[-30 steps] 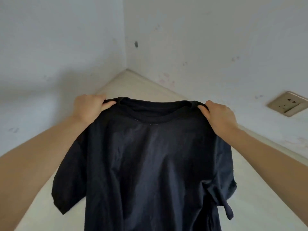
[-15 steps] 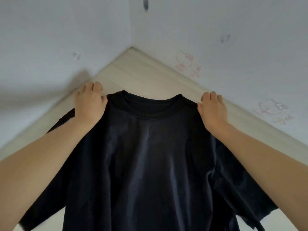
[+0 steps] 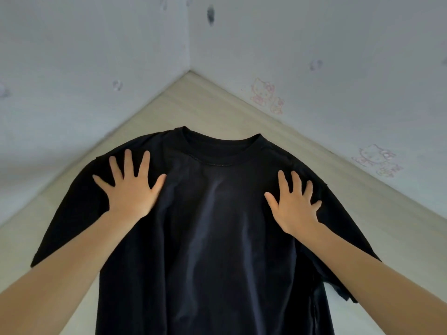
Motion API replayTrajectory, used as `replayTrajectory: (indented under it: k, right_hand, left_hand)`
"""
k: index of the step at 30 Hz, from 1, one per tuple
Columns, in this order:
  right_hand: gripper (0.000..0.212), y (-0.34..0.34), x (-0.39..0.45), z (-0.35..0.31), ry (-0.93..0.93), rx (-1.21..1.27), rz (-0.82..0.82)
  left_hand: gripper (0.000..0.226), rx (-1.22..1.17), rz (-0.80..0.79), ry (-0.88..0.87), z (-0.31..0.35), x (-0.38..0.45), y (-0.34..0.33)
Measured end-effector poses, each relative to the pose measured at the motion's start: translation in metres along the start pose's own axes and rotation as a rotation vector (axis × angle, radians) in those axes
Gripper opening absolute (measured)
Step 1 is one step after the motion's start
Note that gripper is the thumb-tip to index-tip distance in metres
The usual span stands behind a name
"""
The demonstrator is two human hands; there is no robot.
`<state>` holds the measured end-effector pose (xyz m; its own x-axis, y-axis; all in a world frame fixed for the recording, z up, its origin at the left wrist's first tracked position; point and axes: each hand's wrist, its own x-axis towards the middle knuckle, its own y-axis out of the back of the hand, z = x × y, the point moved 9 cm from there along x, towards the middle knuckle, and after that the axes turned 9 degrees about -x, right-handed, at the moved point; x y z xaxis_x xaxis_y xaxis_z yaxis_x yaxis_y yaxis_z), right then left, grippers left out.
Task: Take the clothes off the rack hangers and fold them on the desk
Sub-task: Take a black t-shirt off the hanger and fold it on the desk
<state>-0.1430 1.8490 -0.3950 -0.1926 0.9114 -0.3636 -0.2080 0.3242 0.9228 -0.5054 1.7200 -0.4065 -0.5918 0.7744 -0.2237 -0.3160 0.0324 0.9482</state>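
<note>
The black T-shirt, which a second ago was held up in the air by its shoulders, has now been laid face-up on the pale wooden table, with its collar pointing toward the wall corner in the upper middle of the frame and its hem running out of the bottom edge. The pinch at the neckline has been given up: the left hand, in the centre left of the frame, is spread flat on the shirt's shoulder area, and the right hand, in the centre right, is pressed down in the same way. The fingers of both hands are straight and splayed wide, and nothing is gripped by either; the cloth is only pressed.

From this it is judged that the garment has been taken off its hanger and that the smoothing step is under way, with no fold yet made. Soft ridges are seen down the chest, and the sleeve in the lower right appears rumpled, so some flattening is probably needed before the sides can be folded in.
</note>
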Motion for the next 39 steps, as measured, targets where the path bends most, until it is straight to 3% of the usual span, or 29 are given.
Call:
replayTrajectory:
  k: [7,12,16,21,29,34,39]
  right_hand:
    - [0.068,0.009,0.03,0.011,0.129,-0.05,0.03]
    - [0.064,0.023,0.032,0.019,0.217,0.028,0.027]
    - [0.063,0.041,0.028,0.041,0.286,0.05,0.108]
    - [0.065,0.048,0.022,0.082,0.267,-0.015,0.162]
    - [0.077,0.02,0.011,0.169,0.128,0.004,0.028]
    - [0.038,0.006,0.004,0.196,0.156,0.122,-0.086]
    - [0.013,0.007,0.004,0.206,0.148,0.271,-0.191]
  left_hand:
    - [0.077,0.02,-0.075,-0.096,0.015,0.062,0.01]
    - [0.069,-0.006,-0.108,-0.065,0.027,0.067,0.017]
    - [0.057,-0.034,-0.049,-0.157,0.061,0.035,0.02]
    - [0.061,-0.002,-0.08,-0.18,0.097,-0.012,-0.002]
    - [0.059,-0.088,-0.139,-0.212,0.194,-0.149,-0.062]
    - [0.082,-0.168,-0.142,-0.164,0.248,-0.217,-0.091]
    - [0.076,-0.116,-0.179,-0.159,0.278,-0.25,-0.107]
